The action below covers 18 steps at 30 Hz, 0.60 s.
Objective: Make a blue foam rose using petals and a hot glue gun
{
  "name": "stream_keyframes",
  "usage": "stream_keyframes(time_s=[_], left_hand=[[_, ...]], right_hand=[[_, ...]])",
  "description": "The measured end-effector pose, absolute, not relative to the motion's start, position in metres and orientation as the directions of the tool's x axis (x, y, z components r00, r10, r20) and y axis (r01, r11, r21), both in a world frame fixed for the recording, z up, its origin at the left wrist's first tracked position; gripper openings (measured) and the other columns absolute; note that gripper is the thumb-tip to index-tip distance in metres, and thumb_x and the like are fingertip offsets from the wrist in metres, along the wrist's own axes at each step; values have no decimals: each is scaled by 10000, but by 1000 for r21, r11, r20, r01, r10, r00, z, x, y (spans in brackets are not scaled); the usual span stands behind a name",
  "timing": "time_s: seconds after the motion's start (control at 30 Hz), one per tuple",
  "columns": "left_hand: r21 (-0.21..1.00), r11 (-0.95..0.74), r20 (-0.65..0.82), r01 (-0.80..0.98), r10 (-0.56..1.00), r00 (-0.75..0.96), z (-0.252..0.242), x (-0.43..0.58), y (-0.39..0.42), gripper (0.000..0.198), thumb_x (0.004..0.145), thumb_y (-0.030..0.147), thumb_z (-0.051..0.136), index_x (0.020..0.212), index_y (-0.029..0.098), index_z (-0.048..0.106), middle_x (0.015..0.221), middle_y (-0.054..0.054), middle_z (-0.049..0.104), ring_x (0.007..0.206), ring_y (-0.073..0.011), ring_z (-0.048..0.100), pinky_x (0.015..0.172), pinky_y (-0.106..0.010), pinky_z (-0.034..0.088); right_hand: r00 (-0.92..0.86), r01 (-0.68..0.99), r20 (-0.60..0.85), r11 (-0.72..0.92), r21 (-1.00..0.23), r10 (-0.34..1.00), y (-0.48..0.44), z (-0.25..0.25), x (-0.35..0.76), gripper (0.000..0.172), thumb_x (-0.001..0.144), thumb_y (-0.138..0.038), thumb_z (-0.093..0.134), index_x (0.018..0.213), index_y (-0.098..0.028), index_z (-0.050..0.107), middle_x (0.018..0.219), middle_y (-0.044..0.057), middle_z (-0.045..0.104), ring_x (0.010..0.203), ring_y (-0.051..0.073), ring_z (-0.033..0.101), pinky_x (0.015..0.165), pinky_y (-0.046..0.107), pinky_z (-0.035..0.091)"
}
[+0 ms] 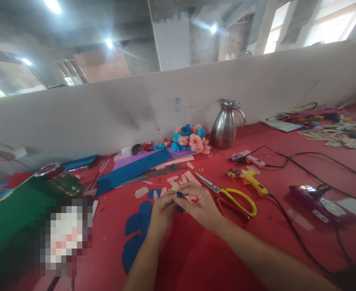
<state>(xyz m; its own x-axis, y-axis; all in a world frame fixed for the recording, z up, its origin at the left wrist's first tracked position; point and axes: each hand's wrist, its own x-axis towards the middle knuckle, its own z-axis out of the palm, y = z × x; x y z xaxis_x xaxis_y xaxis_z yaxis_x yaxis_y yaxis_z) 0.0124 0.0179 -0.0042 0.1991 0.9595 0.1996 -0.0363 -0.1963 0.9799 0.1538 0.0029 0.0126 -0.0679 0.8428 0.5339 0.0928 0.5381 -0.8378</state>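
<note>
My left hand and my right hand meet over the red tabletop, fingers pinched together. Between the fingertips is a small curled piece of dark blue paper, mostly hidden by the fingers. Cut blue paper petals lie beside my left wrist. Several pale pink paper petals are scattered just beyond the hands. Scissors with yellow and red handles lie right of my right hand, blades pointing away and to the left.
A yellow glue gun, a pink glue gun and a purple power strip trail black cords at right. Behind stand paper flowers and a steel jug. A glass jar and green sheet are left.
</note>
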Motion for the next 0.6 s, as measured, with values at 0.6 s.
stream_keyframes(time_s=[0.6], left_hand=[[989, -120, 131, -88, 983, 132, -3, 13, 21, 144, 681, 233, 737, 557, 196, 675, 685, -29, 629, 732, -185, 550, 705, -278, 427]], right_hand=[[-62, 49, 545, 548, -835, 836, 1, 21, 166, 135, 816, -261, 596, 939, -211, 619, 897, 38, 656, 838, 163, 596, 779, 303, 486]])
